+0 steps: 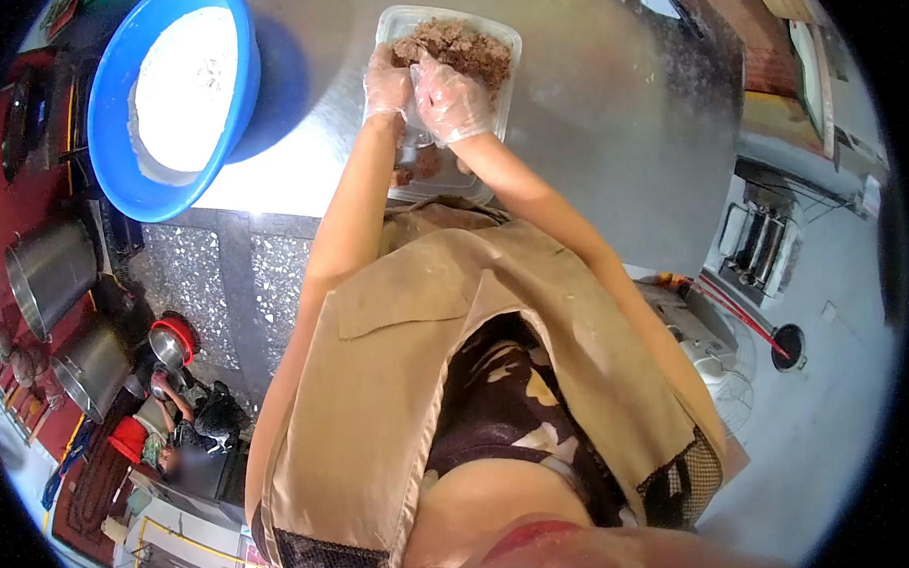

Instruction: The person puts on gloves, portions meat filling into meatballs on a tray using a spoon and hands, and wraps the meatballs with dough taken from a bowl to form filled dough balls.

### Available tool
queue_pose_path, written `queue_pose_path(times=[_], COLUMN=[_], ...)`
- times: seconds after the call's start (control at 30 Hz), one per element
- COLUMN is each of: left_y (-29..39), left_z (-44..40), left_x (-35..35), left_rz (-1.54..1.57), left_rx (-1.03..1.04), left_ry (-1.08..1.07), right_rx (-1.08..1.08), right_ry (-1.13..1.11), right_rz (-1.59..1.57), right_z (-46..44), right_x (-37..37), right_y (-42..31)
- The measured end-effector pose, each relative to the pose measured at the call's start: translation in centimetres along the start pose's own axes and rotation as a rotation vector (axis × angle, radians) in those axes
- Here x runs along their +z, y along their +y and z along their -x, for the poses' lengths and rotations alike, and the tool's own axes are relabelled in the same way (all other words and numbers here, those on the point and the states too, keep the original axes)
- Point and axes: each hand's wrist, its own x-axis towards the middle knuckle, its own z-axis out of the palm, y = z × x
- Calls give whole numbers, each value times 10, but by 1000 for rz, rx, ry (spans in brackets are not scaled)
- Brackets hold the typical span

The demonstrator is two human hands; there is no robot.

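Note:
A clear plastic tub (pixel 395 26) stands on the metal table at the upper middle. Inside it, a brown crumbly mixture (pixel 458 45), like minced food, is heaped at the far end, with small lumps (pixel 427 162) at the near end. My left hand (pixel 386 84), in a clear thin glove, is over the tub's left side with its fingers curled at the mixture. Close beside it, my right hand (pixel 452 97) is also gloved and closed, its fingers pressed into the front of the heap. Both hands partly cover what they grip.
A large blue basin (pixel 245 101) of white powder stands to the left on the metal table (pixel 609 108). Large metal pots (pixel 54 273) are farther left. Another person (pixel 204 418) is low at the left, near a red-rimmed bowl (pixel 171 341). A fan (pixel 731 395) stands at right.

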Motion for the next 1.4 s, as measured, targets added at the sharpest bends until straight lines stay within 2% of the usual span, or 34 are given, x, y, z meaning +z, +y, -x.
queue_pose_path(times=[0.03,0.07,0.13,0.17,0.23,0.27,0.33,0.37,0.43,0.47,0.5,0.57,0.63,0.7,0.77,0.8,0.87,0.9,0.97,1.1,1.17,1.33,1.4], left_y=[-9,-17,-40,-40,-42,-38,-24,-23,-24,-26,-26,-28,-30,-44,-55,-58,-59,-57,-56,-59,-57,-48,-43], left_z=[-4,-7,-19,-20,-12,-5,11,17,23,25,25,24,22,12,0,-3,-4,-3,-1,-2,-3,6,12], left_x=[1,-2,-15,-18,-19,-18,-19,-20,-14,-12,-12,-13,-18,-29,-40,-37,-26,-22,-16,-12,-6,-7,-6], left_rz=[74,150,132,119,205,292,283,271,311,354,355,547,555,560,466,467,216,218,-62,16,151,93,39], left_rx=[60,121,160,198,174,150,137,115,159,203,206,74,38,-7,-8,-7,-11,-11,6,-4,-26,-39,-55], left_ry=[74,147,91,40,92,148,123,101,101,104,100,138,202,261,68,67,231,235,301,238,254,260,267], right_rx=[3,98,292,595,948,945,782,784,303,148,9,-31,-20,-19,-1,-78,-152,-221,-209,-166,-158,-66,207], right_ry=[0,56,151,184,98,102,144,146,181,130,213,295,418,437,280,331,354,377,330,153,131,140,174], right_rz=[-3,-162,-547,-1043,-1410,-1411,-1395,-1396,-993,-768,-657,-550,-465,-390,-211,-174,-138,-99,-95,-95,-99,-152,-564], right_z=[0,0,-2,-7,-8,-5,3,10,26,31,35,36,35,29,26,23,17,15,15,17,19,29,28], right_x=[2,5,20,20,0,-4,-11,-10,-6,-19,-19,-32,-37,-39,-34,-27,-19,-16,-6,0,2,22,27], right_y=[-1,-2,10,6,16,17,13,10,0,-7,-9,-13,-10,1,12,17,24,26,26,24,23,29,33])
